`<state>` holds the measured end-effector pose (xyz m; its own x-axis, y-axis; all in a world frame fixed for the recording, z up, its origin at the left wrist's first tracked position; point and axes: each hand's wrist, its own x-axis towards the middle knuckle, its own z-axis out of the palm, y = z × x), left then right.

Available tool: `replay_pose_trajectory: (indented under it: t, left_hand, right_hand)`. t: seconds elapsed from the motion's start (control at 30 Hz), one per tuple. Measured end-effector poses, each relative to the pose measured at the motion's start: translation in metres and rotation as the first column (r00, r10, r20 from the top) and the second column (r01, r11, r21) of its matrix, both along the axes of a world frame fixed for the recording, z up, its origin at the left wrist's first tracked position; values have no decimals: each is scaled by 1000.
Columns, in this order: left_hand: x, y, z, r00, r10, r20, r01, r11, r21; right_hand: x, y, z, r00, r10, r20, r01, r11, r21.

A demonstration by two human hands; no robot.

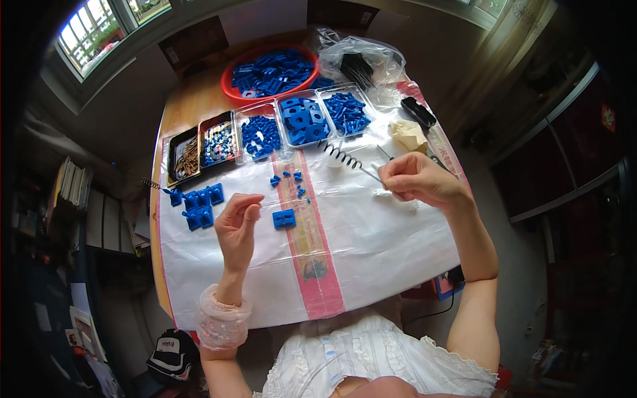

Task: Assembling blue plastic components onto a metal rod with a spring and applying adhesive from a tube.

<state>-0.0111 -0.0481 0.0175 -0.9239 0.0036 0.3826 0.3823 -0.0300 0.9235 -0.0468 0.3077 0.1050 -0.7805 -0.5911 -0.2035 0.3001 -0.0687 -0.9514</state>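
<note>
My right hand (pixel 418 179) is closed in a pinch above the right side of the table. It holds a thin metal rod, and a black coil spring (pixel 342 156) stretches from the rod's far end toward the trays. My left hand (pixel 239 222) is raised over the table's left half with fingers curled and tips together; whatever is in them is hidden. Just right of it lies a single blue plastic block (pixel 284 219). Beyond that are several small blue pieces (pixel 297 178). To its left sits a cluster of assembled blue blocks (pixel 200 204), next to another black coil spring (pixel 151 184).
A row of trays runs across the back: one with brass-coloured screws (pixel 190 156), one with small shiny metal parts (pixel 219 142), and several clear ones with blue parts (pixel 260 136). Behind stand a red basin (pixel 229 93) and a plastic bag (pixel 385 60). Crumpled paper (pixel 408 134) lies right.
</note>
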Motion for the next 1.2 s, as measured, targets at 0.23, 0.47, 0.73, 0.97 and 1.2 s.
replay_pose_trajectory:
  t: [0.23, 0.47, 0.73, 0.97, 1.2]
  left_hand:
    - [7, 2, 13, 998, 0, 67, 9, 991, -132]
    - [6, -5, 13, 990, -69, 122, 73, 997, -31]
    - [3, -6, 13, 995, -20, -99, 23, 999, 23]
    - [-1, -16, 14, 1000, 3, 20, 4, 952, -306]
    - [0, -16, -11, 981, 1, 195, 103, 848, -520]
  right_hand:
    - [18, -63, -40, 990, 91, 105, -86, 995, -52]
    - [1, -132, -65, 996, 33, -85, -40, 995, -89]
    - [-9, -177, -71, 809, 71, -584, 19, 989, 146]
    - [-13, -172, -68, 680, 48, -732, 102, 982, 159]
    - [-14, -169, -70, 607, 58, -793, 149, 971, 185]
